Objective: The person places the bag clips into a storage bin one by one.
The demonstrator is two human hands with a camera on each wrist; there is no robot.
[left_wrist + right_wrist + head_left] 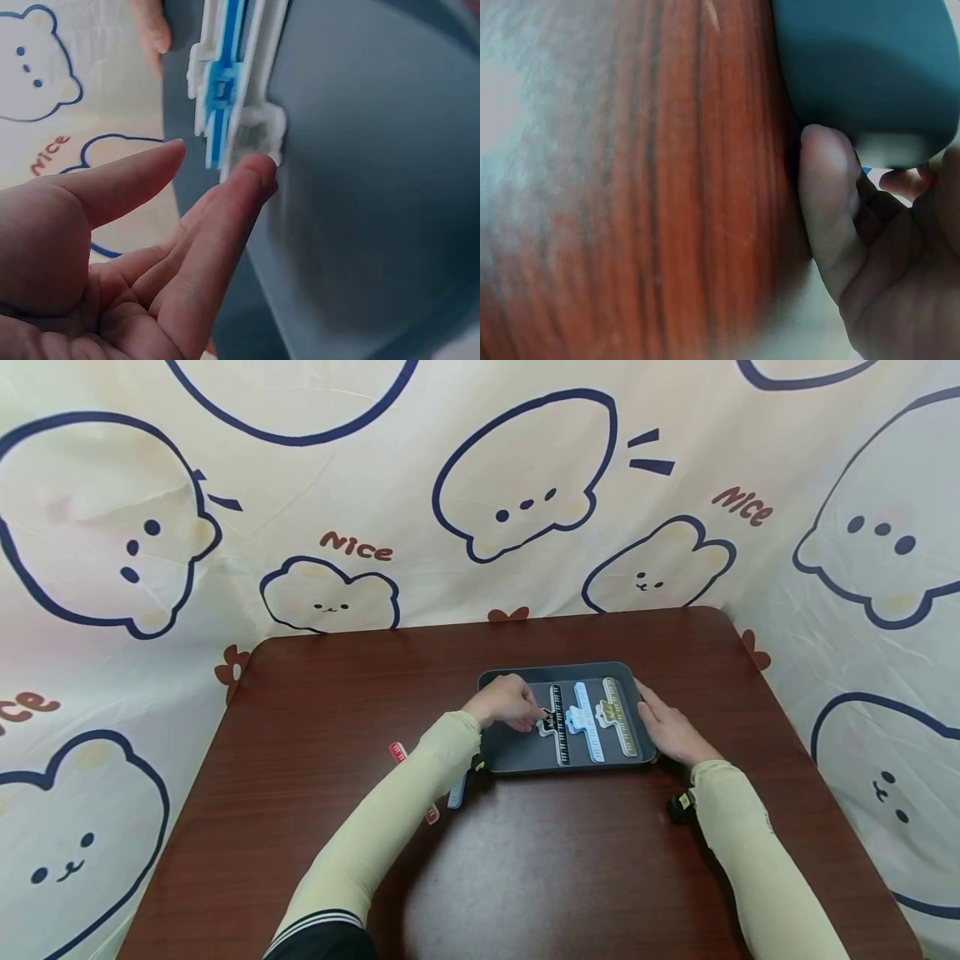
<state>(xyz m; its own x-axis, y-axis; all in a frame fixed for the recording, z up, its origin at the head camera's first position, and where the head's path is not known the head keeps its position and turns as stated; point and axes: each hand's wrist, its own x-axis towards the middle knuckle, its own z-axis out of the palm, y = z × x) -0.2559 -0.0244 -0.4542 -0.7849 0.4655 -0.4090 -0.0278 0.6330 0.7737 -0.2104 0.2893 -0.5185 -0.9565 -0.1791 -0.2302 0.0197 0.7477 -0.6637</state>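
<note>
A dark grey tray [517, 758] lies on the brown table with three cartoon-shaped rulers in it. These are a black-and-white ruler [558, 727], a light blue ruler [588, 722] and a yellow-green ruler [618, 718], side by side. My left hand [510, 702] reaches over the tray's left part. In the left wrist view its fingertips [255, 169] are at the end of the nearest ruler, with the thumb held apart. My right hand [675, 735] holds the tray's right side, fingers along the wall and thumb [829, 172] against the near corner.
A red ruler [397, 752] lies on the table [540, 877] left of the tray, partly covered by my left forearm. Beside it shows the end of a blue ruler [457, 793]. A printed cloth [420, 585] hangs behind the table.
</note>
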